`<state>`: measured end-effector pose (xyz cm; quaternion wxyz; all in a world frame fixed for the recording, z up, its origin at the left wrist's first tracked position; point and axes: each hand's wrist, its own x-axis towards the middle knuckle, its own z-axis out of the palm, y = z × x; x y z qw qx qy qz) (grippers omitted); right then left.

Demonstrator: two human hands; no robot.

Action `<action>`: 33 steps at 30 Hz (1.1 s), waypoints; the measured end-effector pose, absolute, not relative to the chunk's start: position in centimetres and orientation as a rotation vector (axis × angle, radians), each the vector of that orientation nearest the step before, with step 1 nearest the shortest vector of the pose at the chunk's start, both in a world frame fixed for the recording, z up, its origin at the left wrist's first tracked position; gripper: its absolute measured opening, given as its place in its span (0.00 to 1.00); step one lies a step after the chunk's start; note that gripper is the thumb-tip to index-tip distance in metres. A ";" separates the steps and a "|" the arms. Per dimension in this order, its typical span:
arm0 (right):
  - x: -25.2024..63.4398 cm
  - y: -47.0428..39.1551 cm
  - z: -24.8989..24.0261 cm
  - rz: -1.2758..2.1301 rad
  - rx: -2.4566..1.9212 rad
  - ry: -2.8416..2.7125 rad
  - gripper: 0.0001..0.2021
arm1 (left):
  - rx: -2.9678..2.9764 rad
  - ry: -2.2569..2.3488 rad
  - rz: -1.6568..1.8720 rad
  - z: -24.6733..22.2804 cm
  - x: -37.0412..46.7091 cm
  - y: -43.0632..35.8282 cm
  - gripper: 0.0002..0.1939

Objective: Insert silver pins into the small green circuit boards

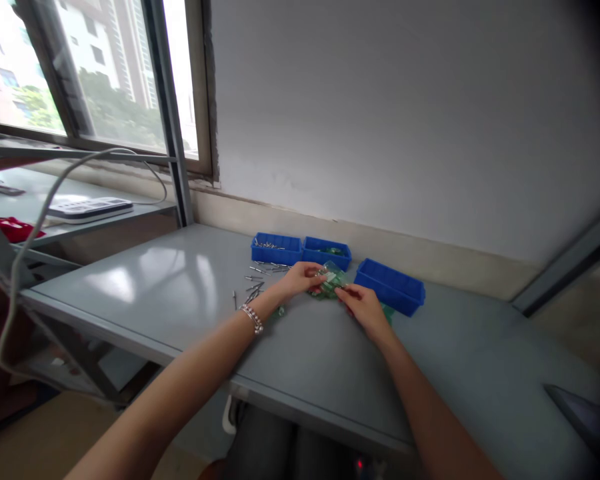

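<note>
Between my hands, just in front of the blue bins, lies a small green-tinted plastic bag (333,281). My left hand (303,279) has its fingers closed on the bag's left side. On the right side, the fingers of my right hand (361,305) are pinched together at the bag's edge; what exactly sits between them is too small to make out. Several thin metal rivets (254,288) are scattered on the table to the left of my left hand. A bit of green plastic (281,311) rests by my left wrist.
Against the wall stand a blue bin with metal pieces (276,248), a blue bin with green packets (327,252) and a third blue bin (390,285). A dark tablet-like object (583,413) lies far right. A white cable (30,247) hangs at left, near a scale-like device (90,209).
</note>
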<state>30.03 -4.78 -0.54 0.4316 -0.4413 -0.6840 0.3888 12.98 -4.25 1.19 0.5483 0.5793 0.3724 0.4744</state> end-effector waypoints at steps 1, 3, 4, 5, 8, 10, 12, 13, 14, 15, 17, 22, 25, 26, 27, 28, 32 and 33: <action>30.0 -4.8 -0.5 0.976 -1.100 -1.685 0.14 | 1.383 0.864 1.106 1.1 13.0 -4.2 0.19; 30.0 -4.8 -0.5 0.989 -1.097 -1.654 0.13 | 1.402 0.826 1.086 1.0 13.0 -4.2 0.20; 30.0 -4.8 -0.5 0.993 -1.093 -1.641 0.13 | 1.408 0.812 1.087 1.0 13.1 -4.2 0.21; 30.0 -4.8 -0.5 0.996 -1.087 -1.630 0.13 | 1.414 0.801 1.088 1.0 13.1 -4.3 0.21; 30.0 -4.7 -0.6 0.979 -1.060 -1.621 0.12 | 1.450 0.814 1.082 1.0 13.3 -4.4 0.18; 30.0 -4.6 -0.7 0.956 -1.048 -1.628 0.12 | 1.476 0.848 1.066 1.1 13.4 -4.5 0.15; 30.0 -4.6 -0.7 0.936 -1.042 -1.639 0.11 | 1.485 0.871 1.059 1.2 13.5 -4.6 0.13; 30.1 -4.6 -0.7 0.927 -1.040 -1.644 0.11 | 1.486 0.872 1.058 1.3 13.5 -4.6 0.13; 30.1 -4.6 -0.6 0.916 -1.041 -1.649 0.11 | 1.486 0.870 1.057 1.4 13.5 -4.7 0.13; 30.1 -4.6 -0.6 0.903 -1.042 -1.654 0.11 | 1.486 0.869 1.057 1.4 13.5 -4.7 0.13; 30.1 -4.5 -0.6 0.874 -1.044 -1.663 0.12 | 1.492 0.874 1.062 1.5 13.5 -4.8 0.12; 30.2 -4.4 -0.8 0.815 -1.042 -1.679 0.13 | 1.495 0.890 1.057 1.7 13.5 -5.0 0.10; 30.2 -4.4 -0.9 0.779 -1.051 -1.707 0.13 | 1.497 0.899 1.038 1.6 13.5 -4.9 0.08; 30.2 -4.5 -0.9 0.769 -1.057 -1.716 0.13 | 1.498 0.905 1.034 1.6 13.5 -4.9 0.08; 30.2 -4.5 -0.9 0.762 -1.060 -1.725 0.13 | 1.497 0.912 1.029 1.5 13.5 -4.8 0.08; 30.2 -4.5 -0.9 0.758 -1.062 -1.731 0.13 | 1.494 0.919 1.027 1.5 13.5 -4.8 0.08; 30.3 -4.4 -1.1 0.749 -1.062 -1.741 0.13 | 1.485 0.939 1.029 1.4 13.5 -4.7 0.07; 30.3 -4.3 -1.2 0.746 -1.061 -1.744 0.13 | 1.487 0.942 1.031 1.4 13.5 -4.7 0.06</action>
